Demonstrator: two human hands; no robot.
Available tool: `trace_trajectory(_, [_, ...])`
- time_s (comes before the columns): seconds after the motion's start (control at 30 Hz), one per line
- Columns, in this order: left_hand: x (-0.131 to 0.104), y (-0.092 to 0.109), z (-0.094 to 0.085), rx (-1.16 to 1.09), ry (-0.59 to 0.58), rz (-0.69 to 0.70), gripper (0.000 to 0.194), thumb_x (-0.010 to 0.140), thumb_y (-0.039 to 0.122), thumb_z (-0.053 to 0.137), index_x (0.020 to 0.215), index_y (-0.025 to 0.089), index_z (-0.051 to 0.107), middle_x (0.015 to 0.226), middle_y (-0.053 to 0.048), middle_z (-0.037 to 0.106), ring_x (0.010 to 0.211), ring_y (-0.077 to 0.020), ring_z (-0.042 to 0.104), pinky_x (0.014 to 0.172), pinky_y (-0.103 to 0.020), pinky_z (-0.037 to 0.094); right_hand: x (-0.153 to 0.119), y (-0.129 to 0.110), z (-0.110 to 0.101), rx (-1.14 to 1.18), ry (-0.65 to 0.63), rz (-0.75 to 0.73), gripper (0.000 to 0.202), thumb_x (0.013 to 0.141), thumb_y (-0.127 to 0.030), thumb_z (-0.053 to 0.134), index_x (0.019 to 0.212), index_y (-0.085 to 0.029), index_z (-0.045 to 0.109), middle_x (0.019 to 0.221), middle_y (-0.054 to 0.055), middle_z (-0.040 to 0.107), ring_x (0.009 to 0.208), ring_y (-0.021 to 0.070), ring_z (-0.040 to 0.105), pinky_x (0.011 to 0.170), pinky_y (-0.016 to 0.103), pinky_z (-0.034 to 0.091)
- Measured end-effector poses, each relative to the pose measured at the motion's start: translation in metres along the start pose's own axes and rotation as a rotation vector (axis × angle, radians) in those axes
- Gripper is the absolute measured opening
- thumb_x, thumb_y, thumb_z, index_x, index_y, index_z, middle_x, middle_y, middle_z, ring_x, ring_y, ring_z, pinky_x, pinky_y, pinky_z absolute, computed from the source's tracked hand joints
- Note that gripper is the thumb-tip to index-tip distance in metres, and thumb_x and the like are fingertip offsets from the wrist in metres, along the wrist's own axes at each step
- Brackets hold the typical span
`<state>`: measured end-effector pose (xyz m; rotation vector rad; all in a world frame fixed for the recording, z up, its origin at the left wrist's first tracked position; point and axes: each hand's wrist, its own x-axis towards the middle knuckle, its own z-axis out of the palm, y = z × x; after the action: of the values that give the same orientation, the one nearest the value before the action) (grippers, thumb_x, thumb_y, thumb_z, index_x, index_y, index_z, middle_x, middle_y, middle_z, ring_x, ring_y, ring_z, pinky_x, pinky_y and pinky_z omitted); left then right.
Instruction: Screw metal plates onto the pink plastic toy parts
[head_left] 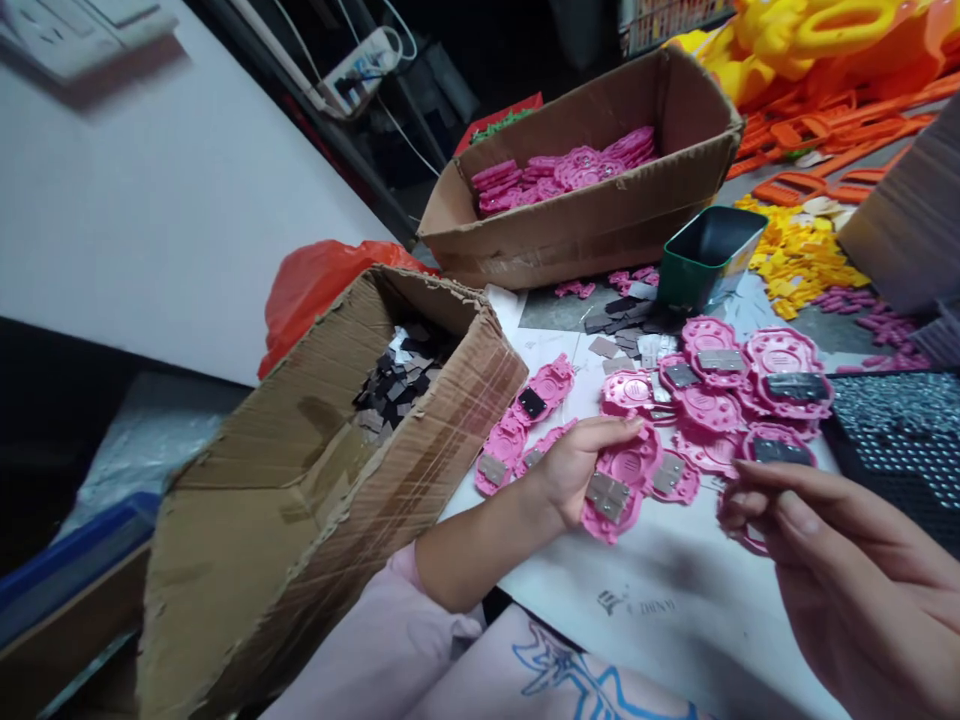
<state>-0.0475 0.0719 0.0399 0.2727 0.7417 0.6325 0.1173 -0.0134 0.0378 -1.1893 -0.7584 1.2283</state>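
Observation:
My left hand [574, 462] is closed on the edge of a pink plastic part [631, 462] with a scalloped rim. A grey rectangular plate [608, 497] sits on the lower end of that part, with small shiny dots at its edges. My right hand [832, 540] is off to the right, thumb and fingers brought together in a pinch; whatever is between the tips is too small or hidden to name. Beyond both hands lies a pile of similar pink parts [709, 408], several with grey or black plates. More pink parts [504, 445] lie left of my left hand.
A cardboard box [247, 480] with dark flat pieces [401, 385] stands at left. Another box [585, 235] holds pink parts at the back. A green bin [686, 275], yellow pieces [806, 255] and a black tray [900, 430] of small metal bits are around the right side.

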Motion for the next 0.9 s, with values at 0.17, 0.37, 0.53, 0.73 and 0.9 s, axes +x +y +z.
trace_trajectory(0.17, [-0.001, -0.001, -0.001, 0.037, -0.047, 0.131, 0.017, 0.07, 0.02, 0.069, 0.066, 0.008, 0.058, 0.054, -0.003, 0.061, 0.043, -0.0101, 0.057, 0.043, -0.019, 0.046, 0.001, 0.002, 0.002, 0.003, -0.021, 0.028, 0.032, 0.073, -0.039, 0.07, 0.097, -0.02, 0.064, 0.079, 0.005, 0.058, 0.073, 0.0096, 0.06, 0.064, 0.011, 0.051])
trace_trajectory(0.37, [-0.01, 0.004, 0.002, 0.102, -0.354, -0.018, 0.032, 0.066, 0.037, 0.071, 0.075, 0.008, 0.062, 0.053, -0.001, 0.054, 0.035, -0.0091, 0.048, 0.034, -0.019, 0.036, 0.002, 0.004, -0.002, -0.06, -0.045, 0.061, 0.04, 0.073, -0.046, 0.069, 0.101, -0.018, 0.062, 0.083, 0.007, 0.059, 0.075, 0.0118, 0.061, 0.063, 0.013, 0.052])
trace_trajectory(0.53, [-0.016, 0.006, 0.002, 0.086, -0.533, 0.025, 0.029, 0.074, 0.04, 0.066, 0.075, 0.011, 0.064, 0.058, 0.001, 0.048, 0.038, -0.0061, 0.045, 0.037, -0.018, 0.033, -0.004, 0.008, -0.005, -0.128, -0.102, 0.019, 0.041, 0.08, -0.044, 0.062, 0.109, -0.016, 0.059, 0.09, 0.01, 0.059, 0.083, 0.0136, 0.06, 0.067, 0.014, 0.053])
trace_trajectory(0.73, [-0.018, 0.003, 0.003, 0.136, -0.594, 0.052, 0.03, 0.078, 0.039, 0.061, 0.071, 0.01, 0.062, 0.057, -0.001, 0.047, 0.039, -0.0068, 0.043, 0.039, -0.019, 0.031, -0.006, 0.008, -0.002, -0.164, -0.155, -0.073, 0.032, 0.083, -0.04, 0.06, 0.107, -0.018, 0.06, 0.088, 0.007, 0.058, 0.083, 0.0108, 0.06, 0.07, 0.011, 0.052])
trace_trajectory(0.9, [-0.018, 0.002, 0.006, 0.134, -0.441, 0.199, 0.028, 0.077, 0.036, 0.063, 0.068, 0.01, 0.059, 0.055, 0.001, 0.045, 0.04, -0.0052, 0.04, 0.039, -0.018, 0.029, -0.003, 0.005, 0.001, -0.159, -0.162, -0.086, 0.03, 0.083, -0.038, 0.06, 0.106, -0.018, 0.061, 0.088, 0.007, 0.059, 0.082, 0.0104, 0.06, 0.07, 0.011, 0.052])
